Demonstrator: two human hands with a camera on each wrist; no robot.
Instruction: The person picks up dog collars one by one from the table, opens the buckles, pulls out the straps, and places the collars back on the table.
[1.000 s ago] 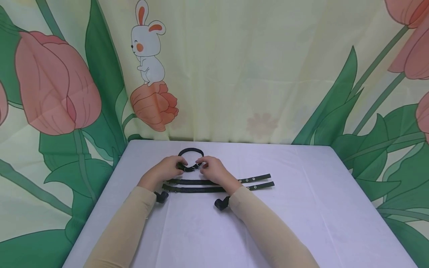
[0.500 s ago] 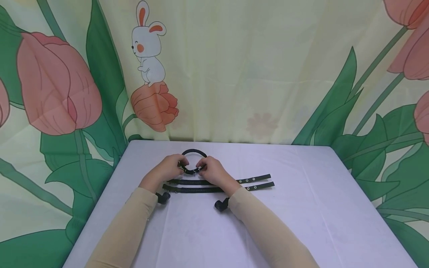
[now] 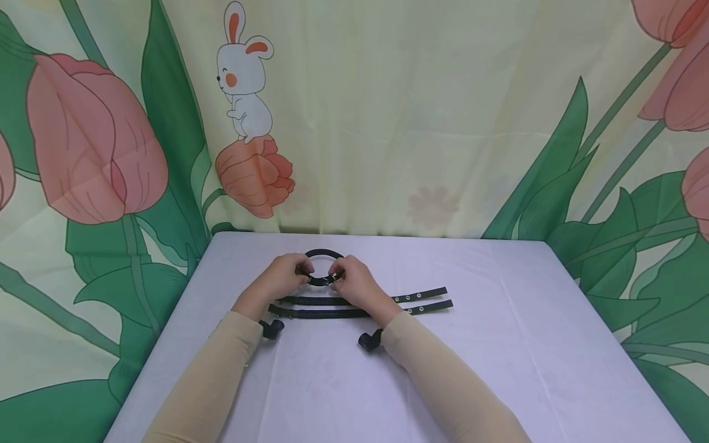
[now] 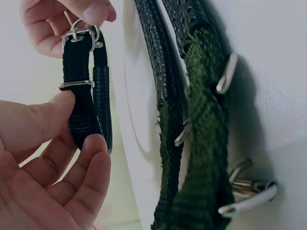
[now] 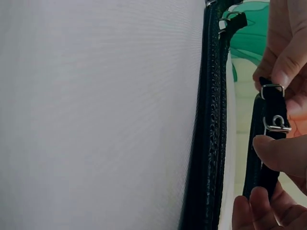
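Note:
A black collar (image 3: 324, 251), bent into a ring with its buckle on the near side, is held up between both hands. My left hand (image 3: 281, 274) pinches the strap left of the buckle, thumb against fingers; the left wrist view shows its thumb (image 4: 45, 115) beside a metal keeper. On the other side, my right hand (image 3: 357, 282) grips the strap close to the silver buckle (image 5: 277, 125). Two more black collars (image 3: 327, 314) lie stretched out side by side below the hands, their punched ends pointing right. Part of them is hidden under the right wrist.
A white-covered table (image 3: 471, 369) bears the collars. Behind its far edge hangs a curtain (image 3: 360, 123) printed with tulips and a rabbit. Dark wrist cameras (image 3: 369, 341) stick out beneath the sleeves.
The ring-shaped collar has shifted slightly right. My left hand has moved a little right and up with it, and the right hand has drifted slightly right. The two lying collars stay put.

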